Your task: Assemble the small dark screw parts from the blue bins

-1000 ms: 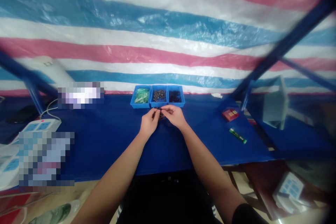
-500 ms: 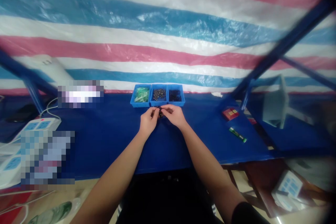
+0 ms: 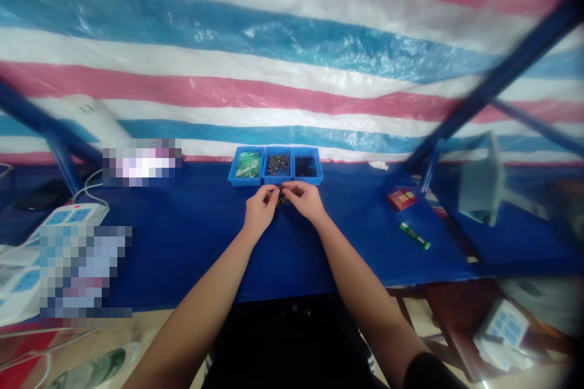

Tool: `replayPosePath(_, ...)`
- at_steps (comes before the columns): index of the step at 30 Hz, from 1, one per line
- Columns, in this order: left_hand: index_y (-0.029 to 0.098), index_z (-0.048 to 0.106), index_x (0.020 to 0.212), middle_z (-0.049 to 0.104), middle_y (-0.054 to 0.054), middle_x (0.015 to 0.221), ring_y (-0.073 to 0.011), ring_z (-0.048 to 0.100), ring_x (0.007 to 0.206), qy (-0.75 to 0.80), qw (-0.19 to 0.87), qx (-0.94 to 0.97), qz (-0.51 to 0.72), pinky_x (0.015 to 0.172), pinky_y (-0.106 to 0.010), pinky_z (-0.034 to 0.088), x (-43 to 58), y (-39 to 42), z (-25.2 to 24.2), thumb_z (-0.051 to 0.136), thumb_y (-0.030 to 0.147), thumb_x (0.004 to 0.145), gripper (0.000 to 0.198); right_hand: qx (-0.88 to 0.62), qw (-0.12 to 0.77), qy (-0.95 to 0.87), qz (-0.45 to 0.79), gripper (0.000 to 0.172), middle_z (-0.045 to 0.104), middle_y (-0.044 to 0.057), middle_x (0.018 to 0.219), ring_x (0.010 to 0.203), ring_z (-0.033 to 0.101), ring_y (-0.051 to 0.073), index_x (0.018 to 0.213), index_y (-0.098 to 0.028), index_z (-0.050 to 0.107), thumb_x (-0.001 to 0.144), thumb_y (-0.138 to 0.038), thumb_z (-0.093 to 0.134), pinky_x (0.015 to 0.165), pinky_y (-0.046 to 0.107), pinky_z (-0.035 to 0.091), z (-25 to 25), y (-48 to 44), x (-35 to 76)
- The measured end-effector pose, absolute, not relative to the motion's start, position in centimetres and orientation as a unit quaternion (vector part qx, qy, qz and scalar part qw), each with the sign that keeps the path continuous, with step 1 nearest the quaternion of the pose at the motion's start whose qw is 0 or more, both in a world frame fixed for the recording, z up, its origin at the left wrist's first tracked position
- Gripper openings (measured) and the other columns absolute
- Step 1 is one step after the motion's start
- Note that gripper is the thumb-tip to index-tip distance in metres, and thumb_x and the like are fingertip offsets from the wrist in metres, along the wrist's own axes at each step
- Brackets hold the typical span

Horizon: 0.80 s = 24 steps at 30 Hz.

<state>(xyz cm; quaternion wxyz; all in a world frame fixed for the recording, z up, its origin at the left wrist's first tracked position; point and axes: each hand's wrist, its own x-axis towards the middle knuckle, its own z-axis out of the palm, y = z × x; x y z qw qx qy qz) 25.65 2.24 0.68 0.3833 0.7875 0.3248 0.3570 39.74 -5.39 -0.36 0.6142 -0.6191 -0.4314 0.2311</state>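
Note:
My left hand (image 3: 259, 209) and my right hand (image 3: 305, 200) meet over the blue table (image 3: 191, 243), just in front of three small blue bins. Both hands are closed in a pinch on a small dark part (image 3: 281, 197) held between the fingertips; it is too small to name. The left bin (image 3: 247, 166) holds green pieces, the middle bin (image 3: 278, 165) holds small dark round parts, and the right bin (image 3: 306, 166) holds black parts.
A white power strip (image 3: 77, 216) with a cable lies at the left. A red box (image 3: 401, 198) and a green marker-like stick (image 3: 414, 236) lie at the right. Blue frame bars (image 3: 493, 82) cross in front of a striped tarp. A grey stand (image 3: 479, 182) is far right.
The hands stay pinched together at the same spot; only slight finger movement and a small shift of the view.

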Motion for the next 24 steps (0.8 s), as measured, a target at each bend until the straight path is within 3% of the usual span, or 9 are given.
replayPosePath(11, 0.021, 0.066, 0.092, 0.068, 0.002, 0.07, -0.0137, 0.064, 0.064, 0.308, 0.395, 0.793, 0.347, 0.067, -0.024, 0.047, 25.63, 2.29, 0.62, 0.052, 0.043, 0.091, 0.026, -0.614, 0.617, -0.438, 0.225, 0.025, 0.075, 0.004, 0.093, 0.082, 0.071, 0.018, 0.101, -0.021, 0.072, 0.08, -0.035, 0.066, 0.08, 0.032, 0.059, -0.79, -5.21, 39.88)
replayPosePath(17, 0.022, 0.064, 0.104, 0.07, 0.002, 0.073, -0.0141, 0.066, 0.066, 0.302, 0.407, 0.786, 0.354, 0.069, -0.025, 0.05, 25.66, 2.42, 0.23, 0.055, 0.041, 0.089, 0.026, -0.61, 0.621, -0.441, 0.219, 0.024, 0.075, 0.005, 0.092, 0.079, 0.071, 0.019, 0.1, -0.021, 0.072, 0.08, -0.035, 0.067, 0.078, 0.034, 0.059, -0.66, -5.37, 39.83)
replayPosePath(24, 0.02, 0.065, 0.094, 0.068, 0.001, 0.071, -0.0134, 0.064, 0.064, 0.299, 0.383, 0.803, 0.345, 0.068, -0.024, 0.048, 25.56, 2.41, 0.33, 0.051, 0.041, 0.092, 0.026, -0.624, 0.608, -0.444, 0.21, 0.024, 0.075, 0.005, 0.094, 0.079, 0.071, 0.019, 0.101, -0.022, 0.073, 0.081, -0.034, 0.066, 0.079, 0.034, 0.059, -0.7, -5.42, 39.83)
